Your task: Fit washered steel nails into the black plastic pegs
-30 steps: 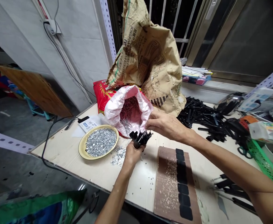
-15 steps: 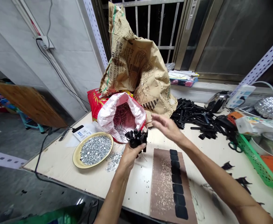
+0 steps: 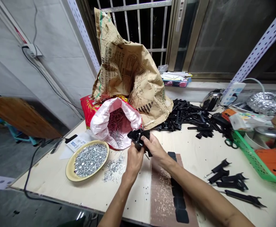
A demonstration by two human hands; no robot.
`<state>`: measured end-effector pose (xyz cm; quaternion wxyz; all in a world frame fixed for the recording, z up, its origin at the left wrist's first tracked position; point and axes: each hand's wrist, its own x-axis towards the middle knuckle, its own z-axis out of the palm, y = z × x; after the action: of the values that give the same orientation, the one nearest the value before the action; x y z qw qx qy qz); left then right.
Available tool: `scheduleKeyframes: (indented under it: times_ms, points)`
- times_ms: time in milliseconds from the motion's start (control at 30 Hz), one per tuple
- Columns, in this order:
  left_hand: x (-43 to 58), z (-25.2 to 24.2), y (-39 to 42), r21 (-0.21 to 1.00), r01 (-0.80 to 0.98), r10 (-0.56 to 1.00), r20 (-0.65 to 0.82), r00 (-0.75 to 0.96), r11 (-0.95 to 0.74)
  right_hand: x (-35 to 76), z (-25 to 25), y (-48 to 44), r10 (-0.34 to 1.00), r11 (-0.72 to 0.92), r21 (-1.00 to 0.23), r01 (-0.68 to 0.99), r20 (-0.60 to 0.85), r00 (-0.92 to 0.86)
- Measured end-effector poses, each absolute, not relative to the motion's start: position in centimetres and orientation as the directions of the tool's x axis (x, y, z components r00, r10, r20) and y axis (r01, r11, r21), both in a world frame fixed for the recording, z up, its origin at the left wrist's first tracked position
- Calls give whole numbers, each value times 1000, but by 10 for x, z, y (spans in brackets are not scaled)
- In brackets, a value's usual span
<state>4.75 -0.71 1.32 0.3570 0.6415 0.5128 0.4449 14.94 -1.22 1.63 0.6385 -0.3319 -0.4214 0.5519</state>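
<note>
My left hand (image 3: pixel 133 159) is closed around a bunch of black plastic parts (image 3: pixel 138 135) with thin metal rods sticking out. My right hand (image 3: pixel 155 147) meets it from the right, its thumb and fingers closed on one of these parts; the exact grip is partly hidden. Just beyond them lies an open white-lined bag (image 3: pixel 100 121) of long reddish and silver metal pins (image 3: pixel 115 126). Left of my hands a yellow bowl (image 3: pixel 69 168) holds small metal washers (image 3: pixel 90 159), and more loose washers (image 3: pixel 114 167) are spread beside it.
A brown board (image 3: pixel 160 201) with black pads (image 3: pixel 181 203) lies under my right forearm. Several black forked parts with rods (image 3: pixel 243 197) rest at the right. Behind are a large paper sack (image 3: pixel 149 85), a black parts heap (image 3: pixel 187 113), scissors (image 3: pixel 231 144) and a green basket (image 3: pixel 251 160).
My right hand, earlier open and apart, has come left and down onto the black parts in my left hand. The view has shifted, showing more of the forked parts at the right.
</note>
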Motion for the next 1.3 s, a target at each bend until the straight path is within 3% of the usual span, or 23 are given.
scheduleKeyframes:
  times_ms: [100, 167, 300, 400, 600, 800, 967, 1167, 1300]
  points:
    - [51, 9, 2, 818, 455, 930, 362, 66, -351, 144, 5, 2, 962, 258, -805, -535, 165, 215]
    - [54, 9, 7, 808, 436, 914, 392, 105, -397, 143, -1, 10, 951, 266, -771, -579, 112, 288]
    - [58, 5, 15, 951, 213, 970, 199, 138, -225, 148, -11, 24, 900, 299, -860, -414, 108, 423]
    - [60, -4, 20, 993, 70, 991, 87, 105, -94, 153, -14, 32, 884, 296, -892, -342, 121, 451]
    - [58, -9, 29, 1000, 27, 1000, 1, 18, -2, 156, -10, 34, 890, 340, -929, -148, 267, 369]
    - [65, -4, 32, 981, -187, 994, -28, 109, 48, 153, -7, 35, 888, 388, -891, -235, 294, 353]
    - [73, -6, 34, 992, 23, 992, 121, 33, -122, 146, -8, 38, 949, 293, -809, -510, 180, 259]
    - [79, -10, 25, 996, -11, 996, 93, 5, -93, 149, -9, 32, 857, 405, -878, -255, 267, 440]
    - [84, -9, 21, 986, -90, 987, 134, -88, -141, 150, -4, 23, 821, 442, -896, 26, 417, 390]
